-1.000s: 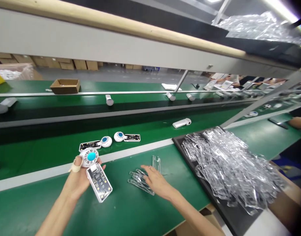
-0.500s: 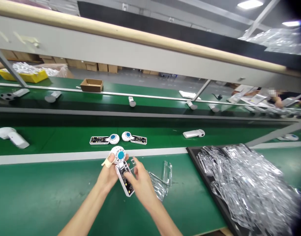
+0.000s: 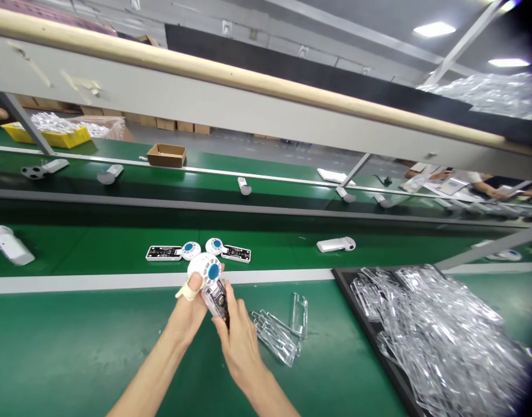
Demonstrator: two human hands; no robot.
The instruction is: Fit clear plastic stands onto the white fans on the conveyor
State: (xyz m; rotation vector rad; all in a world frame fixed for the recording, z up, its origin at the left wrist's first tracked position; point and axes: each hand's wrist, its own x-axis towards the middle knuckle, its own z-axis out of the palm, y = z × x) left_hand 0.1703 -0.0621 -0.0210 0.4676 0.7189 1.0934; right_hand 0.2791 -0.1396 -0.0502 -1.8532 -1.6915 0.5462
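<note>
Fingers of left hand [image 3: 189, 313]: wrapped about held white unit [image 3: 208, 279] at neck and round head, thumb across the near left side, beige band [image 3: 186, 291] around that thumb. Fingers of right hand [image 3: 241, 339]: grasping rectangular handle [image 3: 214, 298] of same unit, index along its right edge, thumb toward its lower end. Position to fingers: between the two hands, right of left thumb, left of right index. Long axis: slanting from round head at upper left to handle at lower right, running toward right palm. Nearer hand: left to head, right to handle, both touching. Handle end: hidden behind right fingers. Clear piece over handle: cannot tell. Just beyond held unit: two open units, one to left [image 3: 164, 253], one to right [image 3: 236, 253]. Right of held unit, near: loose clear frames [image 3: 277, 337]. Farther right, well apart: black tray [image 3: 364, 314] heaped with similar clear frames.
</note>
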